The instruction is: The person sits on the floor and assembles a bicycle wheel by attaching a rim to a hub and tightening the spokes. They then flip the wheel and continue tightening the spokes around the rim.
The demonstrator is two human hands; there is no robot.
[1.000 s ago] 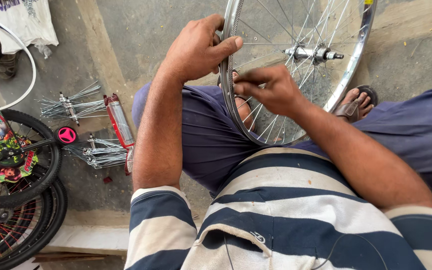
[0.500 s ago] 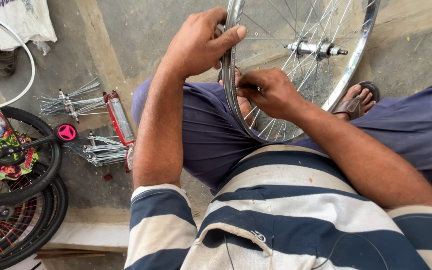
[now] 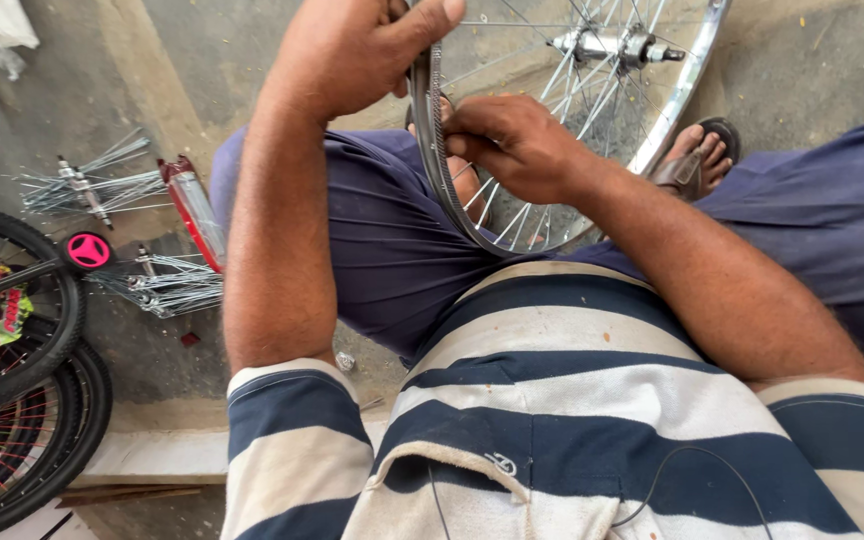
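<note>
left hand (image 3: 352, 50) gripping bicycle wheel rim (image 3: 432, 150) near top edge, fingers wrapped round it, tips cut off by frame | right hand (image 3: 517, 145) at rim's inner side, fingers bunched, pinching something too small to make out | wheel upright between knees, upper part out of frame | loose spokes (image 3: 157, 285) on floor, blurred

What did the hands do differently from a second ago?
Very little changed. The left hand still grips the top of the wheel rim, and the right hand still pinches the rim among the spokes. The camera tipped forward, so everything sits higher in the picture. The loose spokes on the floor stayed put.
</note>
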